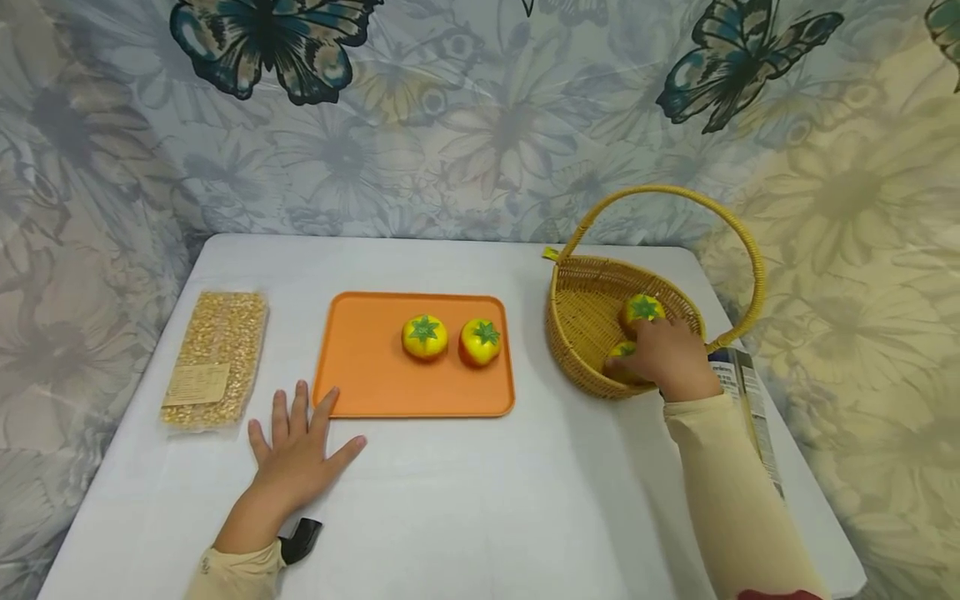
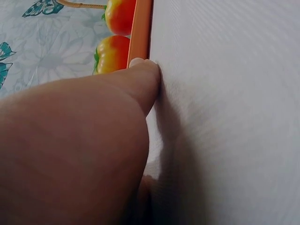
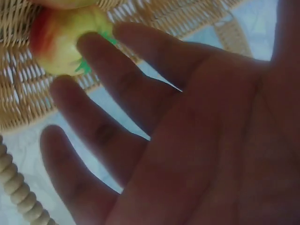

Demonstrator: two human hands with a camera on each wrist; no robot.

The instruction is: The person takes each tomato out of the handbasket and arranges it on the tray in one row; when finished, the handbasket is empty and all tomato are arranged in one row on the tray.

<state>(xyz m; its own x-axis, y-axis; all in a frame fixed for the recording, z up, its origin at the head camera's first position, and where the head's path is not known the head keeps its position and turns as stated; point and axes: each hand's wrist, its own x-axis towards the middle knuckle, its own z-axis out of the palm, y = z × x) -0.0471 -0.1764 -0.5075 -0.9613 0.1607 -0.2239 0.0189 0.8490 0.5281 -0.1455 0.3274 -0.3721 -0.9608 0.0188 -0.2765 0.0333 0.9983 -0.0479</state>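
Observation:
My right hand [image 1: 667, 354] reaches into a wicker basket [image 1: 585, 321] at the right of the table. Under it lie a yellow-red fruit with a green star-shaped top [image 1: 643, 308] and a second similar fruit [image 1: 621, 354], partly covered by my thumb. In the right wrist view the fingers [image 3: 110, 77] extend loosely spread, fingertips right at a fruit [image 3: 65, 42]. My left hand [image 1: 296, 467] lies palm down with spread fingers, the index fingertip at the near left corner of an orange tray [image 1: 375, 375]. Two more such fruits [image 1: 424, 337] [image 1: 480, 342] sit on the tray.
A clear bag of yellow kernels [image 1: 217, 358] lies at the left of the white table [image 1: 465, 500]. A printed packet [image 1: 750, 400] is partly hidden beside my right forearm. The basket's tall handle [image 1: 757, 267] arches up at the right. Patterned cloth [image 1: 510, 125] hangs behind.

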